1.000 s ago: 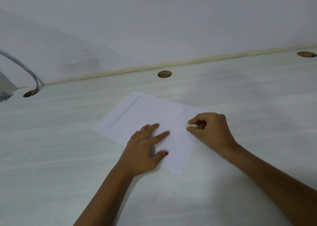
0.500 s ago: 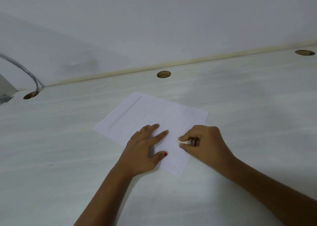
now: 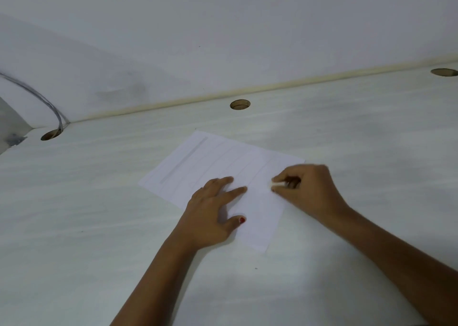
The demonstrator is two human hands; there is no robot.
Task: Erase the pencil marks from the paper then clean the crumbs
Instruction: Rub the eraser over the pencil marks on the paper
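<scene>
A white sheet of paper (image 3: 213, 167) lies at an angle on the pale desk (image 3: 99, 214). Faint pencil lines run across it, with a broader grey stroke near its left edge. My left hand (image 3: 213, 214) lies flat on the sheet's near half, fingers spread and straight, pressing it down. My right hand (image 3: 307, 189) pinches a small white eraser (image 3: 276, 184) between thumb and fingers, its tip touching the paper's right part. Any crumbs are too small to make out.
Three round cable holes sit along the back of the desk: one at the left (image 3: 50, 134), one in the middle (image 3: 240, 104), one at the far right (image 3: 443, 72). A grey cable (image 3: 47, 102) drops into the left hole. A white wall rises behind.
My right hand with the eraser slid down the sheet toward me, then back up and to the right. My left hand stayed flat on the paper.
</scene>
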